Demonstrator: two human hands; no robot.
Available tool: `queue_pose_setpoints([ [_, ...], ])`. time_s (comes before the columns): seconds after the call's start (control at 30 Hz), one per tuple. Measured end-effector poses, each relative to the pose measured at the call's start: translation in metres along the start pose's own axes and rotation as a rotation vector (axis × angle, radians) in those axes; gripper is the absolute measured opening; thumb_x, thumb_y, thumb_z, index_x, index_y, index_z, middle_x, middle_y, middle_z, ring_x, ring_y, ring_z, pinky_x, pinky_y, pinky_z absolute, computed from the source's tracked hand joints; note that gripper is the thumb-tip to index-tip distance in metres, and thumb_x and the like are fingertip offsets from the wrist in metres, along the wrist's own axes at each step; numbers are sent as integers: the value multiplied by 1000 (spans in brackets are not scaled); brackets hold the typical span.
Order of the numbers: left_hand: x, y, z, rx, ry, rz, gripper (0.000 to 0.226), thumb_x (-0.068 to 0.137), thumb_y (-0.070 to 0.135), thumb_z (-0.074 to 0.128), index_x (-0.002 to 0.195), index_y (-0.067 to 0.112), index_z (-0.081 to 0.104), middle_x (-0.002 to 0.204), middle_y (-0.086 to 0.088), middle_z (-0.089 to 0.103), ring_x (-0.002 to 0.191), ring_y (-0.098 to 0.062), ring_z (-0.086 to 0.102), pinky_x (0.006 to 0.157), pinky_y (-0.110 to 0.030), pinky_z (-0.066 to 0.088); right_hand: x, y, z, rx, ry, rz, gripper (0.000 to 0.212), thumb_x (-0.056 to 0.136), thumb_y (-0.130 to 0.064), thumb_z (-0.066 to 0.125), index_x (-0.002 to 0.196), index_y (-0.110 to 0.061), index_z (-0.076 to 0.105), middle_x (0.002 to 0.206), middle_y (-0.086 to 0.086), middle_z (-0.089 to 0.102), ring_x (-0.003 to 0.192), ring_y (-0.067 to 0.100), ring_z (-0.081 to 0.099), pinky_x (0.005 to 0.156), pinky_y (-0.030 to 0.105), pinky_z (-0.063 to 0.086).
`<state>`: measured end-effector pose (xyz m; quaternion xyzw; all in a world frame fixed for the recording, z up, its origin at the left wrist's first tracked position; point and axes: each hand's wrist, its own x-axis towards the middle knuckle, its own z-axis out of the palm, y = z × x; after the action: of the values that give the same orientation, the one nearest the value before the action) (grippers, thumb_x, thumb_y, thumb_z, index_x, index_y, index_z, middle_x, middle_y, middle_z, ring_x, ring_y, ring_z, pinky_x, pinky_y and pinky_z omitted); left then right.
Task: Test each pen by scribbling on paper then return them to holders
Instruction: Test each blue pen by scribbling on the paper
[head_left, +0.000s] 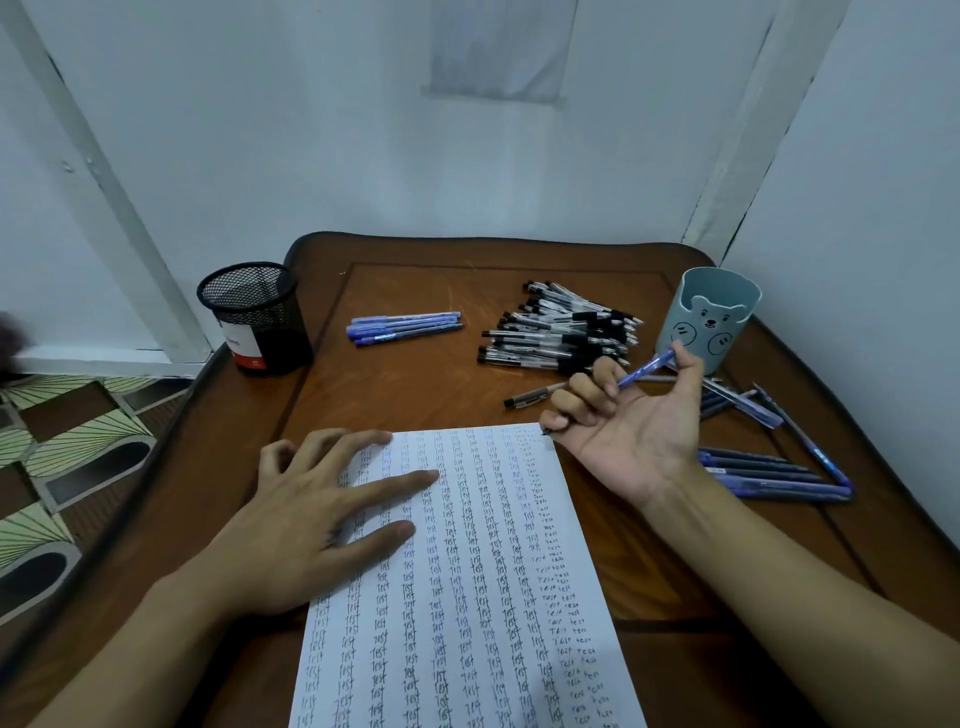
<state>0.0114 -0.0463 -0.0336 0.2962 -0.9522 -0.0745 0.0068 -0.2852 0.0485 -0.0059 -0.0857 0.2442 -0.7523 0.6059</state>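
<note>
Right hand (639, 431) lay palm up off the far-right corner of the white sheet of paper (467, 597). Its fingers curled round a slim blue plastic pen (644, 370), thumb on the back end, dark tip just at that corner. Left hand (311, 514) was spread flat, fingers straight, pressing the sheet's left edge.

Progress, judged: the sheet was packed with columns of "test", so testing looked well along. The return step looked not yet begun, as every pen in view lay loose:
- a heap of clear black-capped pens (561, 332) beyond the sheet's far edge
- a small row of blue pens (405, 327) beyond it, further left
- more dark blue pens (769, 475) right of the sheet

Containers:
- black wire-mesh cylinder holder (254, 317), beyond the sheet's far-left corner, no pens seen in it
- pale blue bear-face plastic holder (709, 317), beyond the far-right corner, nothing above its rim, bottom hidden
</note>
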Motion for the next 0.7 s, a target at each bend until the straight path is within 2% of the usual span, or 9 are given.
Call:
queue_pose_setpoints([
  [0.07,0,0,0,-6,3,3,50,89,84,9,139,80,7,161,25,7,147,-4,-2,109,-39,-3,2,0,1,-19,-8,-12,74,72,-83,52,77,-9,55,71,-1,17,64,15,16,63,33,22],
  [0.13,0,0,-1,-13,0,3,50,89,85,9,139,80,8,161,26,7,147,-3,-2,110,-40,-3,7,-2,-1,-95,42,-34,63,86,-67,56,86,-5,65,65,-1,22,58,13,18,59,30,27],
  [0.2,0,0,-1,-21,2,1,51,88,86,10,139,80,10,160,27,8,147,-3,-2,111,-41,-2,14,-3,-6,-252,33,-24,49,101,-40,45,88,0,70,61,3,38,54,14,35,62,31,40],
  [0.3,0,-2,-1,-36,5,-3,54,86,88,12,140,79,13,159,29,10,146,1,-2,111,-40,-1,15,-3,-16,-557,-64,18,57,105,-34,25,97,4,67,84,20,61,78,29,60,78,43,51],
  [0.4,-1,-3,-1,-68,16,0,56,86,89,16,141,77,17,159,29,13,146,1,0,111,-40,1,14,-3,-22,-950,-62,-53,62,109,-35,20,92,7,63,78,25,62,67,33,60,57,38,52],
  [0.47,0,-3,0,-70,19,0,56,86,89,17,141,76,17,158,30,13,146,2,0,112,-41,1,15,-6,-25,-1095,-90,-97,60,110,-30,26,90,11,64,77,31,65,68,39,65,60,38,57],
  [0.57,0,-4,0,-64,22,-1,56,86,89,18,141,76,17,158,31,12,146,2,0,113,-41,2,19,-12,-30,-1158,-163,-143,34,104,-8,48,81,10,65,83,30,67,79,49,69,67,44,58],
  [0.63,0,-4,0,-62,29,-5,56,86,90,19,141,76,18,157,32,12,146,2,2,114,-42,4,22,-16,-30,-1312,-229,-173,18,92,7,64,74,2,62,82,21,67,71,39,67,61,38,54],
  [0.7,-1,-4,0,-62,28,-6,56,86,90,18,141,76,18,157,32,12,146,2,2,114,-42,4,26,-17,-31,-1419,-266,-178,20,82,13,72,72,-1,62,82,16,67,60,29,62,56,32,51],
])
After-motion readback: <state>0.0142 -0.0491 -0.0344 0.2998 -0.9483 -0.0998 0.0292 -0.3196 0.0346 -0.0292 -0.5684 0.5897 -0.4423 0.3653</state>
